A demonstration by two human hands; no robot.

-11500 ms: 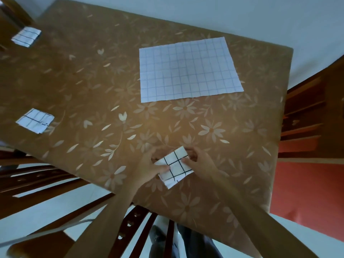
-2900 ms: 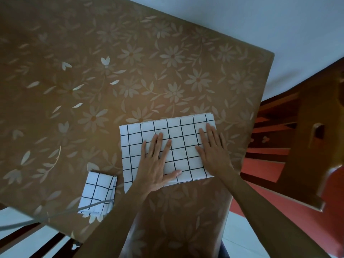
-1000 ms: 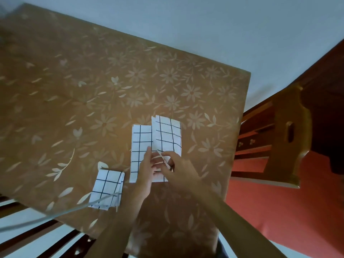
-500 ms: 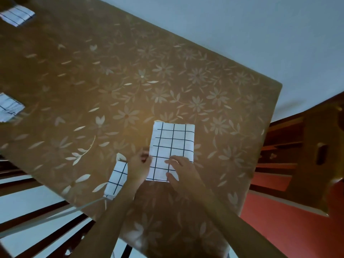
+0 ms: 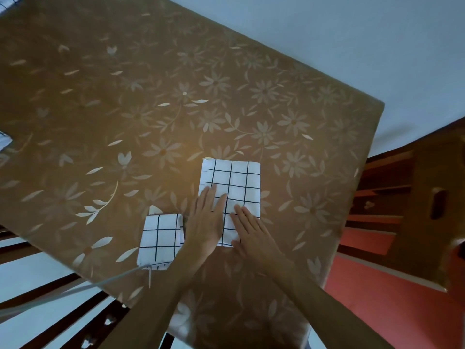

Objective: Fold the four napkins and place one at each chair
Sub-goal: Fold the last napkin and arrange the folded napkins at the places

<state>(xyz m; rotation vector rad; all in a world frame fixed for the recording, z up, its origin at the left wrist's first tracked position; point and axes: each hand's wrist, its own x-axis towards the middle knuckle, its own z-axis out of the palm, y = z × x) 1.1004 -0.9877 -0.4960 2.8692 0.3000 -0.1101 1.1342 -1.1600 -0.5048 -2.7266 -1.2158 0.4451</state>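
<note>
Your left hand (image 5: pixel 205 222) and right hand (image 5: pixel 254 235) lie flat, fingers straight and close together, both pressing the near half of one part-folded napkin (image 5: pixel 234 182) on the tabletop (image 5: pixel 176 96). A second, smaller folded napkin (image 5: pixel 161 238) lies just beside your left hand. Two cropped white items, the edge piece (image 5: pixel 3 141) and the corner piece (image 5: pixel 7 1), are probably napkins.

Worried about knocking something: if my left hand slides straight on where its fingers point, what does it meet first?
Only the checked napkin under the left hand, then bare tablecloth; the way looks free.
</note>
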